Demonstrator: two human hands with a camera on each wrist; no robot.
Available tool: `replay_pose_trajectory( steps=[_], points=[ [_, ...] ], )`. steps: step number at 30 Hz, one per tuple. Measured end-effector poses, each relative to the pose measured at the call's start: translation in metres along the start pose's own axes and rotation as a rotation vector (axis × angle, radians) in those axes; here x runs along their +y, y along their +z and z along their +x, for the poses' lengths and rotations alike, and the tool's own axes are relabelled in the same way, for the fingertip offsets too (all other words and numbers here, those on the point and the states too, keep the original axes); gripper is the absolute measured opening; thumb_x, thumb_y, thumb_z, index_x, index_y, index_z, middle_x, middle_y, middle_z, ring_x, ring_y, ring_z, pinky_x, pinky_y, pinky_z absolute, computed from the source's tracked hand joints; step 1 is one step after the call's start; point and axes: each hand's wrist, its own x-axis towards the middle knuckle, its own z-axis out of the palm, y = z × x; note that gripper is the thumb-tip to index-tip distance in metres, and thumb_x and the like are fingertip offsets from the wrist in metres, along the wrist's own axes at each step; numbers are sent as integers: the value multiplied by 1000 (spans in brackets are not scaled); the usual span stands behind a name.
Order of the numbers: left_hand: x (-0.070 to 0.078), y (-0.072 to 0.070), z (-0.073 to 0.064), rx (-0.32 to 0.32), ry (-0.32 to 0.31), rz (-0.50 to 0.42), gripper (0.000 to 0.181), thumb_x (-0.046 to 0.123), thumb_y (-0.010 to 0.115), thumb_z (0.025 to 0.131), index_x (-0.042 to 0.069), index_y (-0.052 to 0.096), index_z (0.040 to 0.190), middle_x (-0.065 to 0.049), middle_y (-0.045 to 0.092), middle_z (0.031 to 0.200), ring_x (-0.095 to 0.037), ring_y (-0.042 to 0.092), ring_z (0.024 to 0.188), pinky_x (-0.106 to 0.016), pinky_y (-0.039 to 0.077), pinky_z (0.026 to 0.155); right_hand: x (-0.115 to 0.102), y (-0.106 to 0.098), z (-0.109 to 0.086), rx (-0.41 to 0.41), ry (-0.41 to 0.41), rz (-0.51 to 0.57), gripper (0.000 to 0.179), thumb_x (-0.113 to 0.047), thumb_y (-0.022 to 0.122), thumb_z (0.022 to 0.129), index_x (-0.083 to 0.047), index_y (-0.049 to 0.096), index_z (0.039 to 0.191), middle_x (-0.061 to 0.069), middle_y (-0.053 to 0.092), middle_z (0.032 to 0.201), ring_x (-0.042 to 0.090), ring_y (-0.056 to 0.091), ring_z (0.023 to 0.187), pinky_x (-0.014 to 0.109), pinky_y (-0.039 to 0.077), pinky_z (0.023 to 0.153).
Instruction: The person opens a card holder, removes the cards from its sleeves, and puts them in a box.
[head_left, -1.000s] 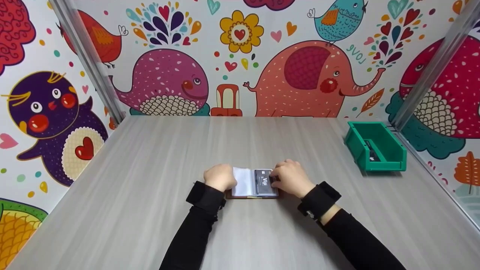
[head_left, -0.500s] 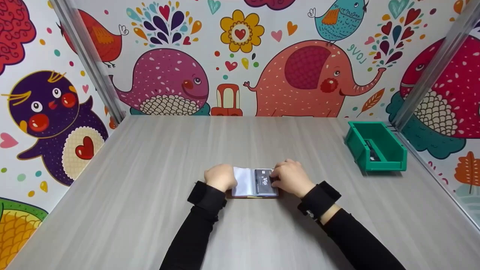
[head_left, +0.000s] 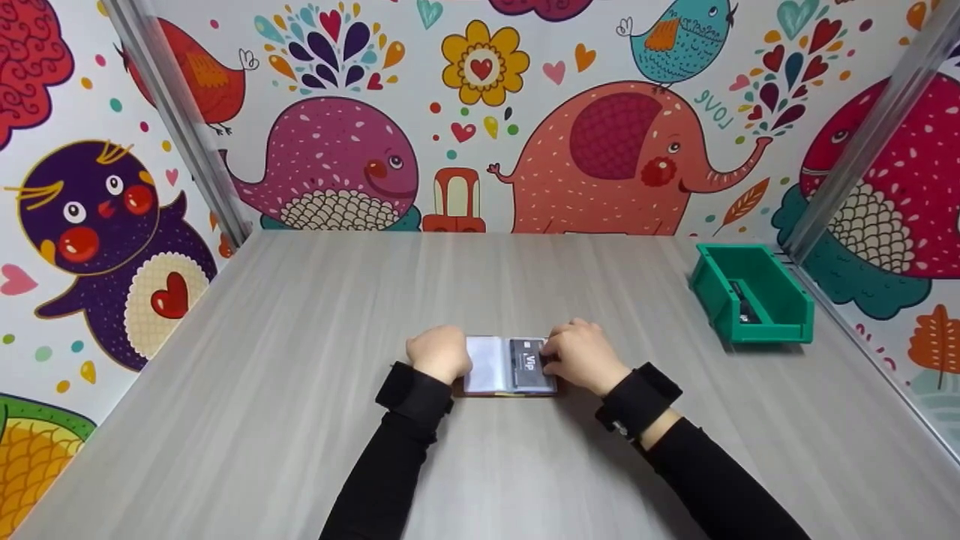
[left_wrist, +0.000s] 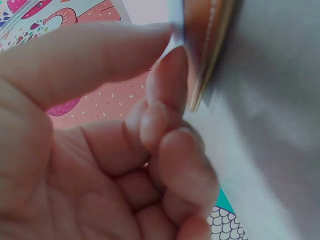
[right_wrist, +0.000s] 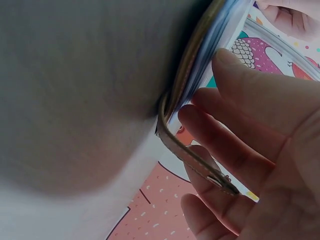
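Observation:
A small brown card holder [head_left: 486, 394] lies open on the table, its clear plastic pages spread. In its right page is a black card [head_left: 527, 365] with "Vip" on it; the left page [head_left: 483, 364] looks whitish and bare. My left hand [head_left: 440, 352] grips the holder's left edge, thumb and index finger meeting there in the left wrist view, the other fingers curled. At the right edge, my right hand [head_left: 586, 357] pinches the page stack between thumb and fingertips. A stitched strap [right_wrist: 192, 160] sticks out from the cover across the right fingers in the right wrist view.
A green bin [head_left: 771, 332] stands at the right back of the table, with a dark card [head_left: 744, 301] inside. Patterned walls [head_left: 480, 112] with metal corner posts [head_left: 847, 142] enclose the back and sides. The grey wood-grain table [head_left: 337, 300] surrounds the card holder.
The left page now lies flatter, where its top edge was bowed before. My left hand has shifted very slightly left. The right hand and the black card have stayed put.

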Motion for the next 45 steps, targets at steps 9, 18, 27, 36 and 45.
replay_pose_trajectory(
  steps=[9, 18, 27, 36, 45],
  points=[
    [10, 0, -5, 71, 14, 22, 12, 12, 71, 78, 11, 74, 89, -7, 72, 97, -26, 66, 87, -47, 46, 86, 0, 0, 0, -13, 12, 12, 26, -14, 87, 70, -10, 80, 94, 6, 70, 93, 29, 57, 83, 47, 45, 72],
    [25, 5, -12, 115, 135, -144, 9, 9, 67, 76, 9, 61, 69, -5, 64, 75, -26, 60, 72, -45, 46, 79, 1, 0, 0, 2, -23, 7, 24, -15, 87, 69, -12, 80, 91, 3, 68, 88, 28, 58, 81, 45, 45, 67],
    [30, 6, -16, 90, 213, -242, 30, 10, 62, 79, 16, 43, 56, -4, 57, 68, -28, 59, 71, -48, 49, 71, 1, 0, 0, 11, -21, 5, 24, -14, 87, 68, -11, 80, 91, 4, 69, 89, 28, 58, 81, 45, 45, 67],
    [33, 12, -16, 117, 211, -205, 23, 13, 63, 82, 11, 55, 61, -10, 68, 81, -35, 63, 84, -46, 45, 78, 0, 0, 0, 10, -27, -17, 24, -14, 87, 68, -11, 80, 91, 5, 69, 89, 29, 58, 80, 46, 46, 67],
    [35, 17, -11, 35, 181, -218, 12, 11, 65, 76, 11, 58, 66, -7, 67, 81, -28, 60, 79, -48, 44, 82, 1, 1, -1, 21, -25, -7, 22, -12, 87, 68, -11, 80, 89, 5, 69, 87, 30, 58, 80, 47, 45, 67]
  ],
)
